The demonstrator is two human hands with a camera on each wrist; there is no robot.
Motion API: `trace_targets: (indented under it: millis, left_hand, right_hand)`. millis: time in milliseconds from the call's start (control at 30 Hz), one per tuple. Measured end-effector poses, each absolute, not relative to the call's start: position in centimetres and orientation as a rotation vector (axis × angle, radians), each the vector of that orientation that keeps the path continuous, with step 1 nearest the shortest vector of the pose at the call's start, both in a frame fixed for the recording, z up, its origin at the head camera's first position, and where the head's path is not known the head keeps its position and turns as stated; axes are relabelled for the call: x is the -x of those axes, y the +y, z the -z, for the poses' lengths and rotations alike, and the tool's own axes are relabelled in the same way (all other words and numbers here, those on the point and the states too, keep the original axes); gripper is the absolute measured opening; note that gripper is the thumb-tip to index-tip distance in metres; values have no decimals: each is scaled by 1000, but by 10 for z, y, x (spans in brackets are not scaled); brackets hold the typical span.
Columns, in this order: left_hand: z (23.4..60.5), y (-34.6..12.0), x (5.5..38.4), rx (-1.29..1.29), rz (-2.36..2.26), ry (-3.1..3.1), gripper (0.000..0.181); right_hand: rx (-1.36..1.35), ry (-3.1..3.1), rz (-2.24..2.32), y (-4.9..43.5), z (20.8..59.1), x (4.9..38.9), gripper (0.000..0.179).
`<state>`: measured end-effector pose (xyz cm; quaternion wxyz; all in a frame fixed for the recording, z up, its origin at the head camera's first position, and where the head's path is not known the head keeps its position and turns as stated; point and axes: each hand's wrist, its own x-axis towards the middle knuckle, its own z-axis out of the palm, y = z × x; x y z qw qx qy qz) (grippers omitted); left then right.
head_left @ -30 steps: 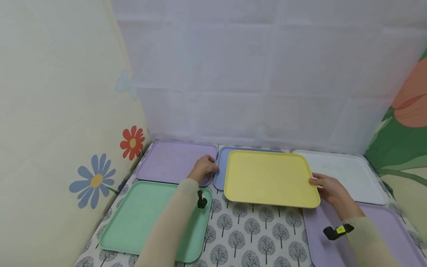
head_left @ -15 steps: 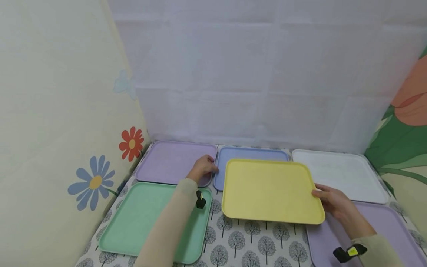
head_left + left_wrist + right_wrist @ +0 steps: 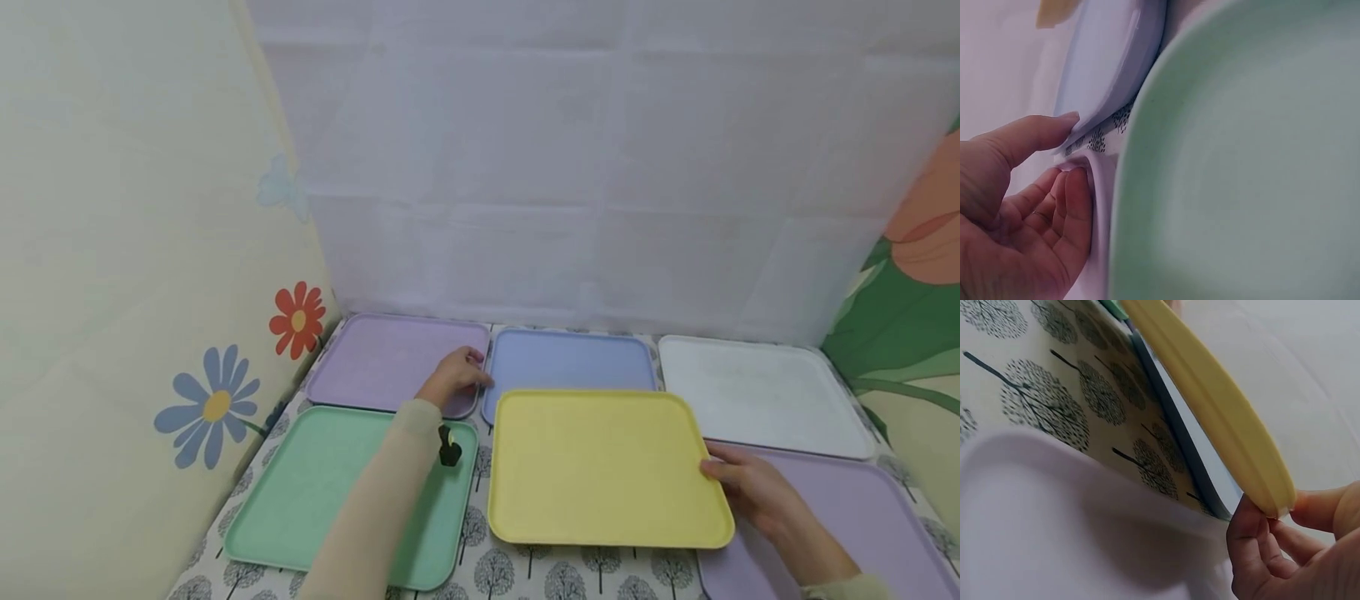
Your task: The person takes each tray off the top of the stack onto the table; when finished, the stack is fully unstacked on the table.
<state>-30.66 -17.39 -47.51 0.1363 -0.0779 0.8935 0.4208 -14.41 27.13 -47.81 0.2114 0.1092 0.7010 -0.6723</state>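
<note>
My right hand grips the right edge of a yellow tray, thumb on top and fingers underneath. In the right wrist view the yellow tray is raised above the cloth. It overlaps the front of a blue tray in the head view. At the gap between that blue tray and a purple tray is my left hand. Its thumb touches the blue tray's rim, while the bent fingers rest against the purple tray's rim.
A green tray lies at the front left under my left forearm. At the back right is a white tray, with another purple tray in front of it. The table has a tree-print cloth; a white sheet hangs behind.
My right hand has drawn the yellow tray toward me and slightly lower in the view, uncovering more of the blue tray. My left hand has stayed in place.
</note>
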Motion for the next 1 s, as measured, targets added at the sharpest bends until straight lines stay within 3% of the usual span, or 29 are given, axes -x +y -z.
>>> trace_targets:
  millis: [333, 1000]
  left_hand:
    - [474, -173, 305, 208, -1215, 2600, 55]
    - [475, -172, 308, 257, -1255, 2550, 55]
  right_hand:
    - [-362, 1932, 1911, 265, 484, 127, 65]
    - [-419, 1959, 1841, 253, 491, 97, 68]
